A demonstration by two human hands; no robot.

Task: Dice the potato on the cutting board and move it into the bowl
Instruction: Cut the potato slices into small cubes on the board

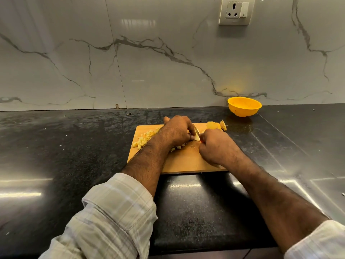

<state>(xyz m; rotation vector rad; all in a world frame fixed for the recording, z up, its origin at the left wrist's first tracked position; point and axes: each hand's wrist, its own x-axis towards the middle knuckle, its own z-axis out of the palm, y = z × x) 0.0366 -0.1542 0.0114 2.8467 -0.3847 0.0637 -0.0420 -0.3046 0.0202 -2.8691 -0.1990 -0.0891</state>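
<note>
Head view — black counter (56, 156), marble wall (149, 62); left hand (177, 131) pinches potato (196, 137), right hand (216, 146) grips knife (196, 130).

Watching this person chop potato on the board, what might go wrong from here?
The left hand holds the potato piece right against the knife, so a slip might nick a finger. Diced potato lies near the cutting board's left edge and may spill onto the counter. The bowl stands apart from the board, so cubes might drop in transfer.

Black speckled stone countertop (74, 146), glossy, with scattered pale specks. White marble-patterned backsplash (149, 62) with grey veining behind it. Wall socket with switch (236, 11), upper right.
</note>
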